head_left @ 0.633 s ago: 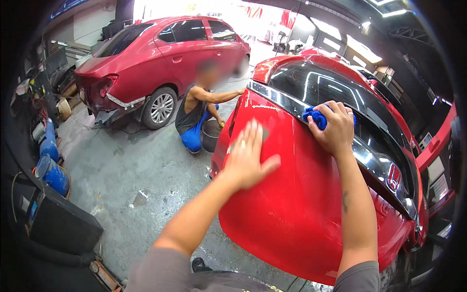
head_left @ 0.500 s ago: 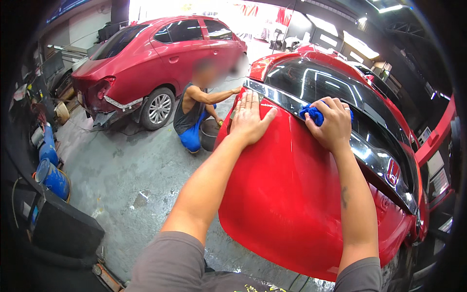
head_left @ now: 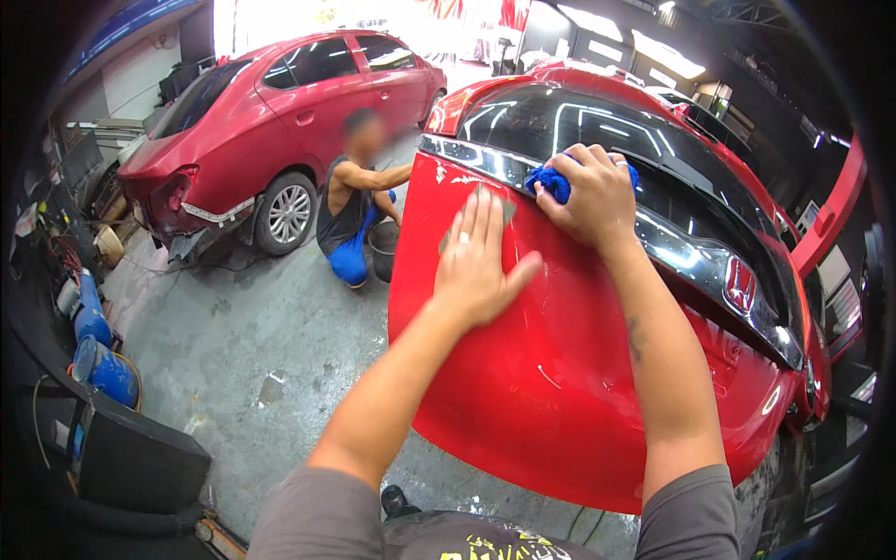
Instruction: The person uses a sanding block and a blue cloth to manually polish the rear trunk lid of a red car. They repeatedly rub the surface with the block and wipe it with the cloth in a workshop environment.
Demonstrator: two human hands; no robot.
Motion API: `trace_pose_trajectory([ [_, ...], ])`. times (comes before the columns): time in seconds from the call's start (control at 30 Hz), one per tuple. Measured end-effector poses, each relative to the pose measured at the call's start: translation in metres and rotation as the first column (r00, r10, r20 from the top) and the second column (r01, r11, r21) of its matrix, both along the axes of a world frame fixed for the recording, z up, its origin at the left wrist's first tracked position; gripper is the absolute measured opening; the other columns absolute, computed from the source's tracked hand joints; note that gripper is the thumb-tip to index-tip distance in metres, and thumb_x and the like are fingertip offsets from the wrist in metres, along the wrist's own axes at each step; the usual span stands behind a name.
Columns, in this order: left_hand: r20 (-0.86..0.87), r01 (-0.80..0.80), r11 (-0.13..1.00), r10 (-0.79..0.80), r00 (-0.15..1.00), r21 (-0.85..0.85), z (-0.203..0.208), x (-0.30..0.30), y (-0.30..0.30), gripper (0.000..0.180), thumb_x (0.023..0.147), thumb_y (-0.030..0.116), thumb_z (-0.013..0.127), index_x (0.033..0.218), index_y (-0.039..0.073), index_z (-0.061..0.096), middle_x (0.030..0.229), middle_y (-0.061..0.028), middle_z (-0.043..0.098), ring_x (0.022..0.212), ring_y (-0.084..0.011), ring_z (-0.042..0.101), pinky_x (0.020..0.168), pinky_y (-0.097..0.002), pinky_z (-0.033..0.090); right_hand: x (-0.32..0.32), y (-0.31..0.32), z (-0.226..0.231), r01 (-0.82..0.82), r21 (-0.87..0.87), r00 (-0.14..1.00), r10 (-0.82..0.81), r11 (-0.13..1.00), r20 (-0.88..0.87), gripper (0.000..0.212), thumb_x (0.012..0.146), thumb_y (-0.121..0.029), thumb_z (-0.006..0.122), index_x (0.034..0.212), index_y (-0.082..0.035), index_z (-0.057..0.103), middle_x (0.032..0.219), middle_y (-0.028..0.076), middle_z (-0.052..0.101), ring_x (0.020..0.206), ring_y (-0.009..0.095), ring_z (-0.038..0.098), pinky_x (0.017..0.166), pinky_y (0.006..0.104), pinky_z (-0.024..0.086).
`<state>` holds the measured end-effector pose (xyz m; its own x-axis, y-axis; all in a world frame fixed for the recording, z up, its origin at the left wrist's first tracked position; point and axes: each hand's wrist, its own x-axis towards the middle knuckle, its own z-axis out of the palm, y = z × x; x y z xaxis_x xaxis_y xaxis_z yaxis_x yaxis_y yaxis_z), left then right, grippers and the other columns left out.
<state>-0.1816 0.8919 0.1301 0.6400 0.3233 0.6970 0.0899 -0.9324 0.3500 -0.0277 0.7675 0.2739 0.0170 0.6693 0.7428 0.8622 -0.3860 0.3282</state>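
Note:
My left hand (head_left: 474,273) lies flat with its fingers stretched out on a red car's rear lid panel (head_left: 532,401). Under it, edges of a thin grey-green sheet (head_left: 509,211) show, looking like sandpaper; most of it is covered. My right hand (head_left: 597,201) is closed round a crumpled blue cloth (head_left: 549,184), resting by the shiny dark trim strip (head_left: 672,245) under the rear window. Whitish wet streaks (head_left: 457,177) mark the panel's upper left corner, and the red paint there looks wet.
Left of the panel, another person (head_left: 353,201) crouches beside a dark bucket (head_left: 383,245), one arm reaching toward the car. Behind stands a second red car (head_left: 280,103) with its rear bumper off. Blue containers (head_left: 105,369) and a black bin (head_left: 140,453) line the left side.
My left hand has slid down the panel toward me, away from the trim, and is slightly blurred. The right hand still holds the cloth at the trim. The whole view has shifted.

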Motion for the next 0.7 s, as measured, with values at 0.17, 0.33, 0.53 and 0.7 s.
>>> trace_pose_trajectory([
  [0.17,-0.152,0.176,0.984,-0.171,0.974,0.024,-0.054,-0.068,-0.094,0.121,0.102,0.076,0.067,0.175,-0.011,0.028,0.183,-0.0354,0.028,0.173,-0.0506,0.022,0.141,-0.0592,0.021,0.007,-0.008,-0.006,0.036,-0.011,0.999,-0.036,0.999,-0.002,0.034,0.089,-0.046,0.084,0.111,-0.02,0.084,0.116,0.004,0.077,0.118,0.028,0.073,0.108,0.0553,0.053],
  [0.33,-0.008,-0.023,0.994,0.024,1.0,0.107,0.018,0.002,-0.011,0.115,0.103,0.071,0.068,0.174,-0.011,0.031,0.181,-0.0357,0.032,0.174,-0.0466,0.024,0.141,-0.057,0.021,-0.004,-0.001,0.002,-0.024,0.011,1.0,0.024,1.0,-0.001,0.034,0.088,-0.045,0.084,0.111,-0.021,0.083,0.115,0.003,0.077,0.118,0.026,0.072,0.108,0.0539,0.053],
  [0.53,-0.151,0.172,0.985,-0.166,0.974,0.023,-0.061,-0.069,-0.106,0.128,0.096,0.075,0.075,0.175,-0.013,0.026,0.184,-0.0394,0.02,0.174,-0.0523,0.017,0.141,-0.0606,0.015,0.013,-0.01,-0.009,0.018,-0.001,1.0,-0.018,1.0,0.008,0.037,0.089,-0.048,0.084,0.114,-0.022,0.083,0.115,0.002,0.077,0.12,0.026,0.072,0.109,0.0553,0.053],
  [0.7,-0.094,-0.115,0.991,0.109,0.99,-0.063,-0.022,-0.035,-0.007,0.116,0.107,0.073,0.061,0.177,-0.011,0.022,0.185,-0.0368,0.022,0.175,-0.0499,0.015,0.142,-0.0568,0.015,0.002,-0.003,-0.004,0.019,-0.003,1.0,-0.019,1.0,0.02,0.038,0.091,-0.05,0.082,0.117,-0.022,0.084,0.118,0.004,0.079,0.12,0.028,0.074,0.11,0.0564,0.053],
])
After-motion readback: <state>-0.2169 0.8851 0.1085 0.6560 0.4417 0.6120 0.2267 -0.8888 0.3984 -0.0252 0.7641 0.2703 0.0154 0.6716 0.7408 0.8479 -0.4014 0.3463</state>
